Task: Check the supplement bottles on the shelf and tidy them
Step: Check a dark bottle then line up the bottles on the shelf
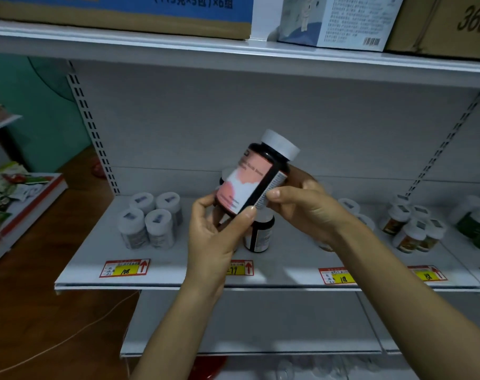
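Supplement bottle (256,176) tilted above shelf (178,272), gripped between left hand (217,237) and right hand (304,207).

Both hands hold one dark bottle (256,178) above the white shelf (178,272). The bottle is tilted, with its white cap (280,144) pointing up and to the right, and its pink and white label faces the camera. The left hand (219,229) grips the bottom end, and the right hand (304,207) holds the side with the thumb on the label edge. The label text is too blurred to read. Under the hands stands another dark bottle (259,233). At the left, four white bottles (151,219) stand close together. At the right is a group of bottles with orange labels (414,229), perhaps six. Price tags (125,267) lie along the front edge.
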Motion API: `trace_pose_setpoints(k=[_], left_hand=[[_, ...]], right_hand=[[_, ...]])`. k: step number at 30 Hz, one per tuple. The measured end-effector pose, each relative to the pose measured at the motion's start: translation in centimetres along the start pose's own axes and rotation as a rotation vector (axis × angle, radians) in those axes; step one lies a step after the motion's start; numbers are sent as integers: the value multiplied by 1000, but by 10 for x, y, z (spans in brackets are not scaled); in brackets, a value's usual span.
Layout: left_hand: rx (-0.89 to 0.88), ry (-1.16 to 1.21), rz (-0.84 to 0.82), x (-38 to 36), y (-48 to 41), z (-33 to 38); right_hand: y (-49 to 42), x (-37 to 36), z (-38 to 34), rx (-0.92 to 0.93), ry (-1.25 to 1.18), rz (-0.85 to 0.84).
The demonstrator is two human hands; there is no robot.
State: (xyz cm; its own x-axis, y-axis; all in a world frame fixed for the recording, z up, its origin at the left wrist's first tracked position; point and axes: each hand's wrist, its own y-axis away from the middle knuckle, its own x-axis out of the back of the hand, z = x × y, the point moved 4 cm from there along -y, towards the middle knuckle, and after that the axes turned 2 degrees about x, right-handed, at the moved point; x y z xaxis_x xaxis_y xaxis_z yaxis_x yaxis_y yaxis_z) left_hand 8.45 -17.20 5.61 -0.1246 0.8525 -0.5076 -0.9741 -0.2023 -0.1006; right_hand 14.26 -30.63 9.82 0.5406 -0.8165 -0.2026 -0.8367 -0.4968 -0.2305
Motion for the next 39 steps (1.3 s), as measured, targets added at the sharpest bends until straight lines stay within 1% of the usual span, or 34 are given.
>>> trace_pose_setpoints(k=[3,5,6,8,10,12,14,17,19,20,23,25,27,29,31,33,36,39], left_hand=[[-240,-183,28,-2,3,7],[-321,-259,43,-2,5,7],[-326,-283,40,0,4,5],[-251,-309,-15,2,-2,-2],[-99,-282,-110,6,-10,-13],[19,-246,-162,10,-15,-19],[59,-254,-172,10,-16,-20],[61,-253,-147,10,-16,-20],[93,-191,-109,12,-16,-19],[144,-122,-101,12,-16,-19],[396,76,-124,8,-12,-22],[526,136,-181,3,-8,-25],[579,228,-196,1,-5,-28],[502,275,-138,2,-7,-31],[335,188,-72,6,-12,-30],[185,52,-23,8,-15,-25],[28,-109,-14,10,-17,-17],[-107,-218,-50,4,-19,-12]], right_hand=[[0,-1,2,9,-32,40],[0,-1,5,8,-26,93],[0,-2,6,15,6,118],[1,-1,4,58,174,184],[2,-1,-1,142,422,239],[4,-3,-2,251,639,246],[6,-6,-1,326,731,247],[6,-5,-1,321,703,252],[3,2,-2,239,655,270],[1,5,-2,173,591,267],[-4,10,9,-26,313,194],[-5,12,13,-40,254,179],[-6,13,17,-21,241,160],[-6,14,20,-35,191,159],[-6,18,21,-42,163,190],[-7,20,18,-40,188,214],[-7,20,13,-49,221,207],[-11,17,4,-40,269,190]])
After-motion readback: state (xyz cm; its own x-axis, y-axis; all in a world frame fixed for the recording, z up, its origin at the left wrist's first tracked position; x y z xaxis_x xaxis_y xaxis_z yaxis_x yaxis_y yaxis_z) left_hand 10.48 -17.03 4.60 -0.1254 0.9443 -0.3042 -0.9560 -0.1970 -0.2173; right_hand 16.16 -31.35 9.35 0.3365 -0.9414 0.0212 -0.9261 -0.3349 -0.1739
